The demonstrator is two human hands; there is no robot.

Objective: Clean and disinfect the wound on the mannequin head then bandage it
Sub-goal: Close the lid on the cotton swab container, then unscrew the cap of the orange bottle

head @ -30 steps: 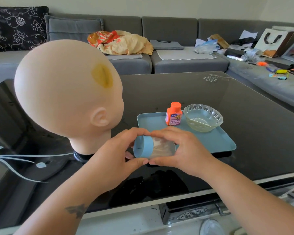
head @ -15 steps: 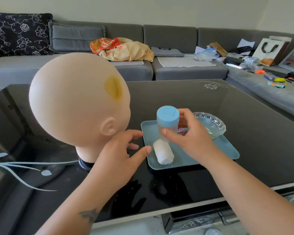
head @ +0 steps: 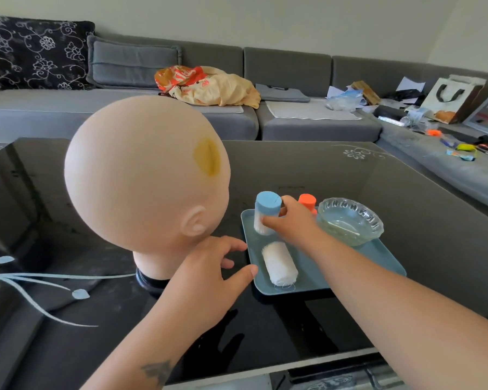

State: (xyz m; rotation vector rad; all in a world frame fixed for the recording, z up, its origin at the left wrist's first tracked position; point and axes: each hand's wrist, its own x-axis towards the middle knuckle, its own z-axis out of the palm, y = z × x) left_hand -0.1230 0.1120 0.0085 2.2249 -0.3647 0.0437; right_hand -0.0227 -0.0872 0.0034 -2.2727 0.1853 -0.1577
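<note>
Right hand (head: 290, 220) grips swab jar (head: 266, 212), hiding most of orange-capped bottle (head: 307, 201); left hand (head: 209, 274) spread.

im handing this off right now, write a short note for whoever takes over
Right hand: gripping the blue-capped swab jar, upright at the back left of the tray.
Left hand: open, empty, by the tray's left edge.
On the tray: gauze roll, orange-capped bottle, glass bowl.
Done: wound on mannequin head is stained yellow.
Left: bandaging.
</note>
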